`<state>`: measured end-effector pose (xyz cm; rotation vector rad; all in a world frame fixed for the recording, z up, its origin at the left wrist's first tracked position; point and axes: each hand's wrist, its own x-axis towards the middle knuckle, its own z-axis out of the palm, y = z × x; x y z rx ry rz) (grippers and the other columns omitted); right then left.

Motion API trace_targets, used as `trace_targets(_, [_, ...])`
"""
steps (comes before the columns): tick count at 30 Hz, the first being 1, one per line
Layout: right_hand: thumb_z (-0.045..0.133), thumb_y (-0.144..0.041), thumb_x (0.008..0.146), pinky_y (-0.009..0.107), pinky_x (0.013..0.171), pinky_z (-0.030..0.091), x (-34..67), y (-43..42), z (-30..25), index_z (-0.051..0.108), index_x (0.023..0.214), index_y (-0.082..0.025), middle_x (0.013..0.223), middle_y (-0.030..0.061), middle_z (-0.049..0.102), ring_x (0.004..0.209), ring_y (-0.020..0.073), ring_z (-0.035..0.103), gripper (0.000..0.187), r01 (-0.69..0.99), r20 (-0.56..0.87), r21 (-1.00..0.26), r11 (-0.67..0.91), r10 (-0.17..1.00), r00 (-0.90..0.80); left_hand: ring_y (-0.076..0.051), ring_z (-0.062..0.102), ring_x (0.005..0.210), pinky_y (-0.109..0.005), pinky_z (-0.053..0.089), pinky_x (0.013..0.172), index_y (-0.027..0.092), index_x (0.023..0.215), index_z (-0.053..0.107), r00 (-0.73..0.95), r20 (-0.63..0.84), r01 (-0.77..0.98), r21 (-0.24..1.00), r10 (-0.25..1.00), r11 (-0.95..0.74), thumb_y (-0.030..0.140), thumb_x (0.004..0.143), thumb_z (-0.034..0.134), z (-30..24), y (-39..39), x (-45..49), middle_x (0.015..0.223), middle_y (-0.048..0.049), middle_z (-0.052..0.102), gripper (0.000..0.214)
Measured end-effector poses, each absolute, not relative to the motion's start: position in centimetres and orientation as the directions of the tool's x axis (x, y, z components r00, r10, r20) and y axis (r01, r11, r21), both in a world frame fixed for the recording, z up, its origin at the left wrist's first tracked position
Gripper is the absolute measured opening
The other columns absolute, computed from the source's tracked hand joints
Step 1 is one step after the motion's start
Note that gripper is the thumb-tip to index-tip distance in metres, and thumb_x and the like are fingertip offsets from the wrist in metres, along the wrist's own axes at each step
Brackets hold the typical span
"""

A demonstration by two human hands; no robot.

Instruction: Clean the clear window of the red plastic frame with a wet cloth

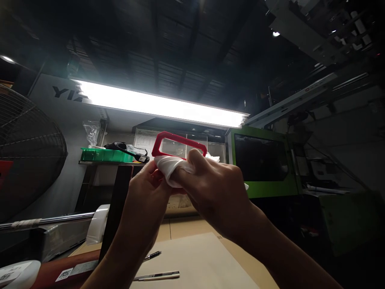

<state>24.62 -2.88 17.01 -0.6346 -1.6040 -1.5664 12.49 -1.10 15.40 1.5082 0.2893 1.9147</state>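
I hold a red rectangular plastic frame point(179, 141) up in front of a bright tube lamp. My left hand point(148, 192) grips the frame's lower left part from below. My right hand point(215, 188) is closed on a white cloth point(168, 166) and presses it against the frame's lower edge. Only the frame's upper half shows above my fingers.
A cardboard sheet point(195, 261) lies on the table below, with two pens point(156, 275) near its front. A green tray point(105, 155) sits on a shelf at left, a large fan point(30, 148) at far left, and a green machine point(264, 164) at right.
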Motion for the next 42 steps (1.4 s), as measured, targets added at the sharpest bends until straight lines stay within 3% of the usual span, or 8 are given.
trace_targets(17, [0.043, -0.020, 0.092, 0.024, 0.040, 0.022, 24.4, -2.4, 17.1, 0.068, 0.095, -0.026, 0.073, -0.0005, 0.052, 0.052, 0.0084, 0.039, 0.027, 0.798, 0.798, 0.592, 0.112, -0.221, -0.561, -0.017, 0.068, 0.070, -0.024, 0.056, 0.058, 0.020, 0.081, 0.067, -0.115, 0.788, -0.359, 0.534, 0.604, -0.765, 0.020, 0.063, 0.077, 15.2, -0.4, 12.3, 0.072, 0.0014, 0.071, 0.020])
trace_targets(21, [0.045, -0.018, 0.092, 0.022, 0.042, 0.027, 25.4, -3.1, 16.7, 0.068, 0.097, -0.022, 0.072, -0.0005, 0.049, 0.052, 0.0073, 0.039, 0.025, 0.761, 0.821, 0.570, 0.309, -0.224, -0.524, -0.017, 0.068, 0.061, -0.026, 0.058, 0.056, 0.018, 0.075, 0.064, -0.133, 0.797, -0.378, 0.509, 0.589, -0.774, 0.026, 0.066, 0.076, 15.3, -0.3, 12.3, 0.062, 0.0018, 0.070, 0.017])
trace_targets(25, [0.043, -0.015, 0.091, 0.022, 0.046, 0.033, 27.5, -2.9, 16.2, 0.066, 0.106, -0.021, 0.066, -0.0018, 0.043, 0.052, 0.0082, 0.038, 0.029, 0.688, 0.957, 0.289, 0.666, -0.216, -0.193, -0.011, 0.064, 0.048, -0.019, 0.055, 0.051, 0.016, 0.077, 0.063, -0.120, 0.770, -0.414, 0.534, 0.626, -0.737, 0.031, 0.071, 0.073, 15.4, -0.6, 12.1, 0.054, 0.0020, 0.069, 0.019])
trace_targets(29, [0.046, -0.025, 0.089, 0.020, 0.038, 0.022, 28.8, -1.0, 15.7, 0.063, 0.110, -0.023, 0.056, -0.0065, 0.030, 0.045, 0.0077, 0.025, 0.027, 0.268, 0.983, -0.177, 0.947, 0.157, 0.095, -0.009, 0.063, 0.048, -0.013, 0.053, 0.049, 0.015, 0.078, 0.066, -0.112, 0.747, -0.451, 0.549, 0.655, -0.704, 0.031, 0.068, 0.076, 15.7, -0.9, 11.9, 0.057, 0.0006, 0.071, 0.021])
trace_targets(31, [0.050, -0.030, 0.087, 0.018, 0.036, 0.018, 28.8, 0.0, 15.4, 0.061, 0.108, -0.022, 0.055, -0.0081, 0.027, 0.043, 0.0064, 0.019, 0.025, -0.015, 0.928, -0.365, 0.931, 0.365, 0.078, -0.009, 0.063, 0.048, -0.013, 0.053, 0.049, 0.016, 0.076, 0.067, -0.109, 0.739, -0.474, 0.549, 0.665, -0.688, 0.029, 0.066, 0.077, 15.8, -1.0, 11.9, 0.056, 0.0013, 0.070, 0.019])
trace_targets(34, [0.055, -0.033, 0.083, 0.016, 0.034, 0.016, 28.0, 1.2, 15.1, 0.059, 0.096, -0.021, 0.056, -0.0094, 0.029, 0.042, 0.0049, 0.017, 0.018, -0.332, 0.858, -0.498, 0.801, 0.511, -0.055, -0.008, 0.064, 0.049, -0.013, 0.053, 0.050, 0.017, 0.076, 0.068, -0.081, 0.737, -0.506, 0.549, 0.671, -0.665, 0.027, 0.069, 0.075, 15.9, -1.1, 12.1, 0.057, 0.0028, 0.070, 0.014])
trace_targets(38, [0.052, -0.028, 0.080, 0.015, 0.032, 0.016, 26.6, 1.9, 15.3, 0.044, 0.061, -0.018, 0.055, -0.0092, 0.030, 0.038, 0.0024, 0.015, 0.023, -0.539, 0.811, -0.569, 0.622, 0.534, -0.240, -0.007, 0.062, 0.050, -0.011, 0.052, 0.051, 0.017, 0.078, 0.069, -0.050, 0.747, -0.497, 0.557, 0.663, -0.666, 0.030, 0.072, 0.073, 15.8, -1.2, 12.3, 0.059, 0.0033, 0.070, 0.014])
trace_targets(42, [0.047, -0.028, 0.081, 0.015, 0.030, 0.013, 25.9, 2.4, 15.9, 0.038, 0.054, -0.018, 0.050, -0.0092, 0.026, 0.036, 0.0026, 0.012, 0.030, -0.597, 0.800, -0.595, 0.538, 0.469, -0.374, -0.006, 0.059, 0.048, -0.011, 0.050, 0.050, 0.016, 0.078, 0.068, -0.040, 0.746, -0.479, 0.570, 0.665, -0.667, 0.031, 0.073, 0.072, 15.9, -1.3, 12.4, 0.057, 0.0029, 0.067, 0.016])
